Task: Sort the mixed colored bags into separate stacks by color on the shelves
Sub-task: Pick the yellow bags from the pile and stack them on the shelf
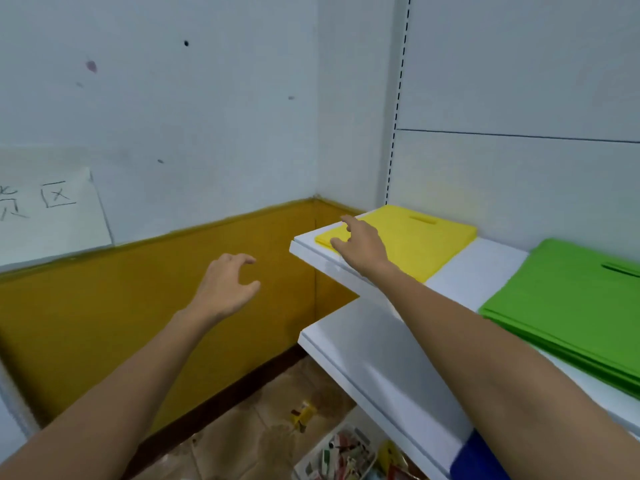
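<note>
Right hand [360, 244], centre frame, fingers spread and fairly straight, resting on the near-left corner of the yellow bags stack [426, 237], gripping nothing. Left hand [225, 289], left of it, in the air, fingers loosely curled, empty. Yellow stack lies flat at the left end of the upper shelf [467, 275]; green bags stack [568, 306] on the same shelf at right, apart. Lower shelf [363, 348] below; something blue [478, 459] at bottom right.

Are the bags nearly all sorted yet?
Mostly, it seems: yellow bags and green bags already lie in separate stacks on the shelf. The right hand rests on the yellow bags; the left hand holds nothing. No mixed pile shows, so what's left is unclear.
</note>
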Demonstrator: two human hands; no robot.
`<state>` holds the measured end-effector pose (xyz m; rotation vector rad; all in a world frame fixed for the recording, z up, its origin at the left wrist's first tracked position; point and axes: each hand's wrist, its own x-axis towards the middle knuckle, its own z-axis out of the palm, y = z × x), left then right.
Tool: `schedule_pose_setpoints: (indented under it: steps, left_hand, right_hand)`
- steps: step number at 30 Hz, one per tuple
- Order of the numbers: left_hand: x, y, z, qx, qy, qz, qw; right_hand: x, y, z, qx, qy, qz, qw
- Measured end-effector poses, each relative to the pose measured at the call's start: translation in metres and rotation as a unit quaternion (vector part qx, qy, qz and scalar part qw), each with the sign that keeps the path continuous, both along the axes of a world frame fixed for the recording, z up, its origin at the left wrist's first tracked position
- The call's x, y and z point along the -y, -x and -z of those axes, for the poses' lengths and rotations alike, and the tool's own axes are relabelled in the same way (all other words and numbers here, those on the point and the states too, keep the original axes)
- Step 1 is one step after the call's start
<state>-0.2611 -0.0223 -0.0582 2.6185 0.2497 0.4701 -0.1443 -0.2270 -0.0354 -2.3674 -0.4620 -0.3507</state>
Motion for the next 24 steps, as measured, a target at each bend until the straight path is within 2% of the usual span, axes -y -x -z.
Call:
schedule_pose_setpoints:
  steps: [8, 14, 19, 24]
  left_hand:
    - [-0.013, -0.119, -0.021, 0.031, 0.005, 0.038, 0.999]
    - [0.012, -0.21, -0.013, 0.008, 0.014, 0.153, 0.988]
    - [0.036, -0.282, -0.013, 0.013, 0.029, 0.262, 0.964]
    - [0.065, -0.33, -0.002, -0.008, -0.01, 0.301, 0.954]
  right_hand:
    - [-0.004, -0.081, -0.015, 0.041, 0.066, 0.025, 0.997]
    - [0.055, -0.122, -0.023, 0.009, 0.095, 0.167, 0.981]
    - [0.1, -0.125, -0.031, 0.016, 0.109, 0.312, 0.944]
    - [0.11, -0.106, 0.0, -0.08, 0.076, 0.455, 0.884]
